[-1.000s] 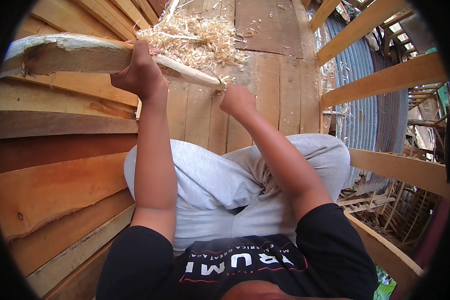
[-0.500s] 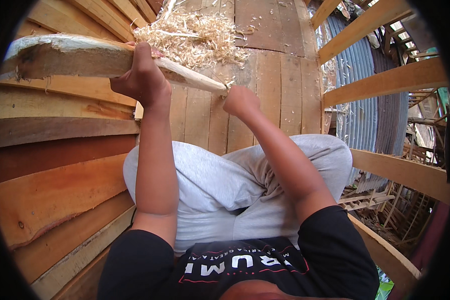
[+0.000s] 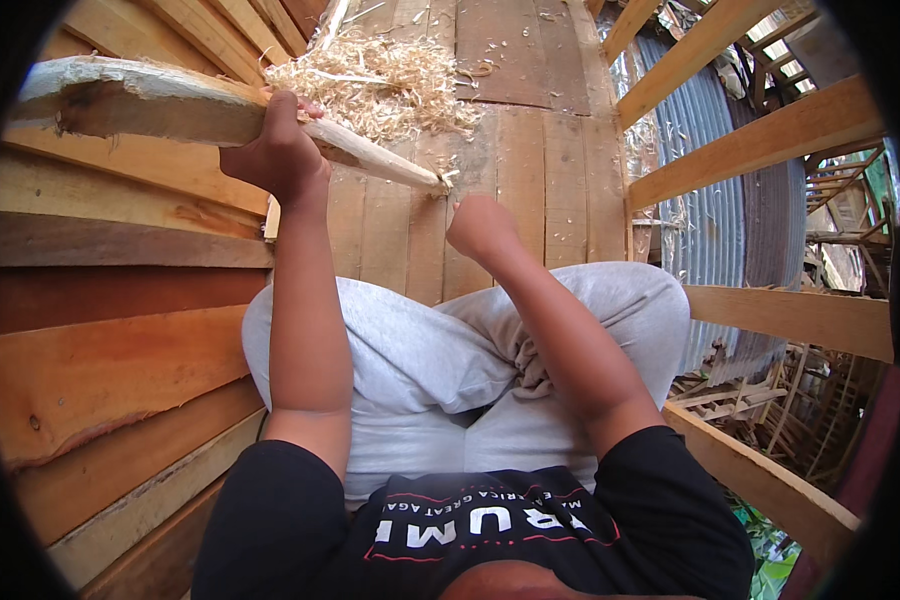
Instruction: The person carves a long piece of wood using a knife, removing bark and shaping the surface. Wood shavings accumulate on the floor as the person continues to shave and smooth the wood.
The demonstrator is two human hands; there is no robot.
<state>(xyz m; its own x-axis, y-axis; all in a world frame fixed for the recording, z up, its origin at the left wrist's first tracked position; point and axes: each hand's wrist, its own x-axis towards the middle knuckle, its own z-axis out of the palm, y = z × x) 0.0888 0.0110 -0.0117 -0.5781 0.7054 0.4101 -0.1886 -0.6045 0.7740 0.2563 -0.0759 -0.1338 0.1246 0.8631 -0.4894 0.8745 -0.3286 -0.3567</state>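
Note:
A long pale length of wood, thick at the left and narrowing toward the right, is held up off the floor in front of me. My left hand is wrapped round its middle, thumb on the near side. The thin end shows frayed fibres and small curls. Just to the right of that end, and a little nearer to me, my right hand is closed in a fist, with a gap between it and the wood. Whatever the right fist may hold is hidden by the fingers.
Wood shavings lie heaped on the plank floor beyond the wood. A board wall closes the left side. On the right stand railing slats, with corrugated metal sheets beyond. My crossed legs fill the near side.
The right fist has moved slightly nearer to me, away from the wood's thin end, so a gap now shows. The left hand keeps its grip; the view has shifted a little.

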